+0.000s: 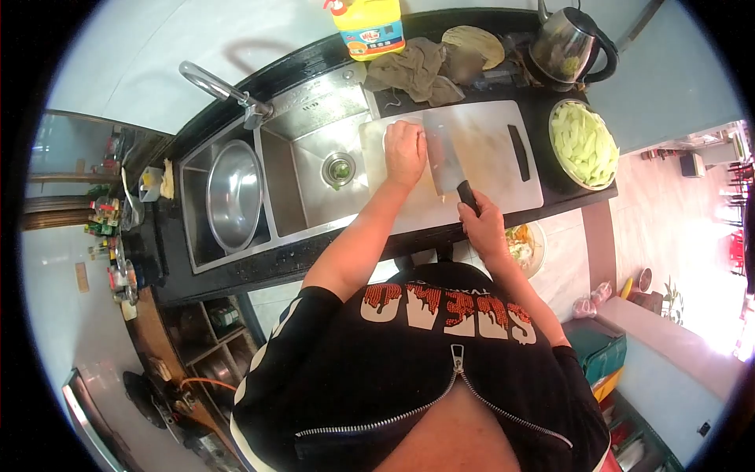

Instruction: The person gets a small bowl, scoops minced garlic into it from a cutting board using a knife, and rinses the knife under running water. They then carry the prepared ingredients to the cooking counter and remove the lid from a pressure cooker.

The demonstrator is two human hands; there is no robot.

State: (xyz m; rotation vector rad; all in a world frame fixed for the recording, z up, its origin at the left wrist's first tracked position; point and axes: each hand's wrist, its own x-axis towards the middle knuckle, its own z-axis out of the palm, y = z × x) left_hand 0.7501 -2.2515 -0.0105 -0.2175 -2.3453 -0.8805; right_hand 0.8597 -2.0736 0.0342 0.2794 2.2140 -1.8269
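A white cutting board (491, 161) lies across the counter and over the right edge of the sink. My right hand (482, 224) grips the black handle of a cleaver (446, 161), whose wide blade rests over the board and points away from me. Just left of the blade, my left hand (406, 152) is closed on the board; what it holds, if anything, is hidden under the fingers. Small orange bits lie near the blade's lower end. A bowl of pale green sliced vegetable (584, 145) stands right of the board.
The steel sink (314, 149) has green scraps in its drain. A metal basin (234, 197) sits in the left basin under the faucet (224, 88). Behind the board are a cloth (417, 72), a yellow bottle (371, 27) and a kettle (565, 49). A scrap bowl (525, 248) is below the counter.
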